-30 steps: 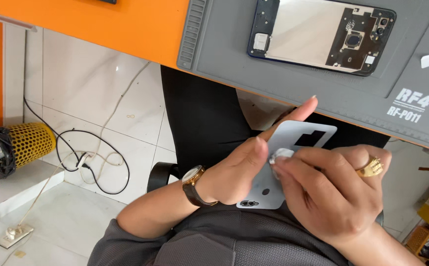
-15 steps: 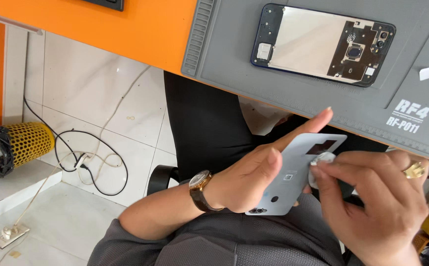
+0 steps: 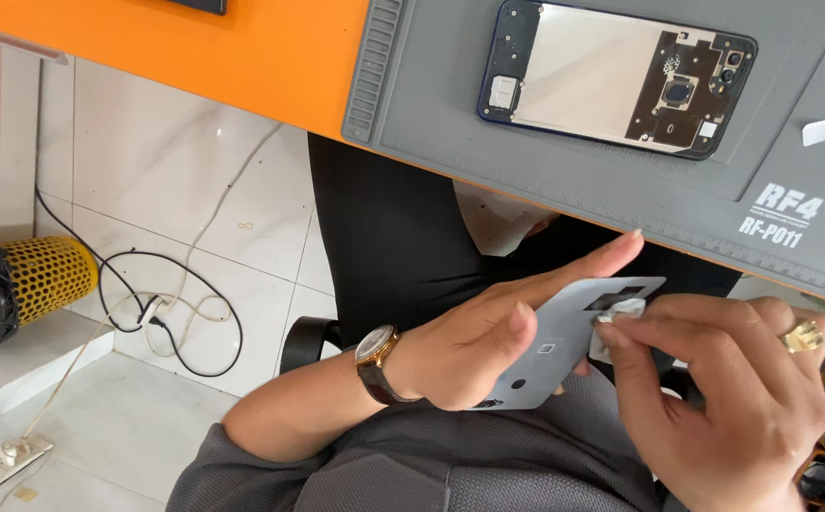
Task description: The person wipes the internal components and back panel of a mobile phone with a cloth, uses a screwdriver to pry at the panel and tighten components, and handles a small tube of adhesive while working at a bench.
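An orange table [image 3: 242,57] runs across the far side, a grey work mat [image 3: 450,123] lying on it up to its near edge. On the mat lies an opened phone [image 3: 616,81], a small white sticker [image 3: 822,131] to its right. Below the edge, open room: white floor tiles [image 3: 128,190], loose cables [image 3: 166,313], a yellow perforated can [image 3: 47,275] far left. The left hand [image 3: 488,351], fingers closed, clamps a pale grey back cover [image 3: 564,346] over the lap. The right hand [image 3: 725,398] pinches a small white wad [image 3: 621,313] against the cover's black cutout.
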